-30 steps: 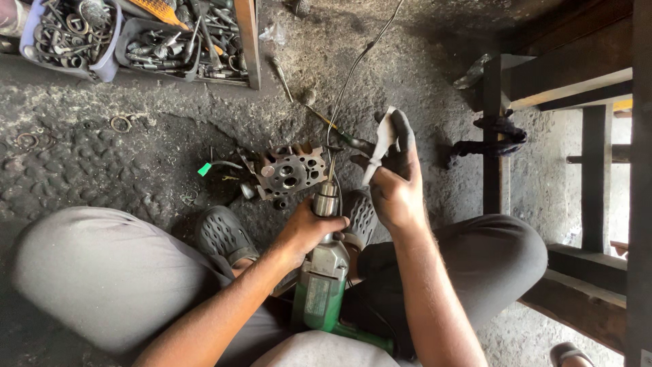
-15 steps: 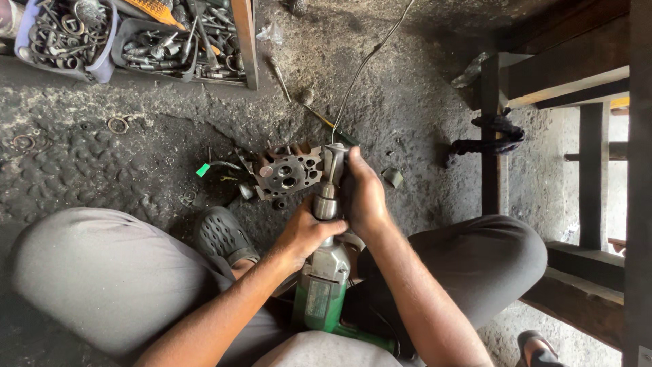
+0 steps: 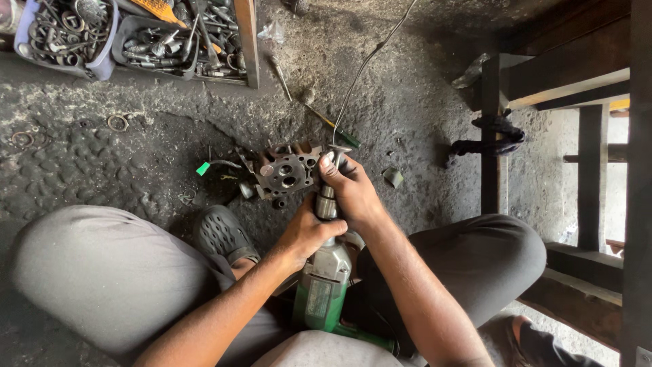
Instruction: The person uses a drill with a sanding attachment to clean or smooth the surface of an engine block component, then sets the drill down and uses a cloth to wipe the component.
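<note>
I sit on the floor with a green and silver power drill [image 3: 324, 282] lying between my legs, its nose pointing away from me. My left hand [image 3: 307, 232] is wrapped around the drill's neck just behind the chuck [image 3: 327, 202]. My right hand [image 3: 351, 191] grips the chuck's front end, fingers closed over it beside a thin metal valve stem [image 3: 337, 148]. A dirty grey metal engine part [image 3: 286, 172] with round holes lies on the floor just beyond my hands, touching my right fingertips.
Trays of bolts, rings and tools [image 3: 136, 34] sit at the top left. A green-handled screwdriver [image 3: 331, 124] and a wire [image 3: 370, 61] lie past the engine part. Dark wooden bench legs [image 3: 490, 136] stand at the right. My black sandal [image 3: 223, 234] rests below the part.
My right hand held a rag up above the drill a second ago. It has come down without the rag and closed on the chuck's front. The left hand stays on the drill.
</note>
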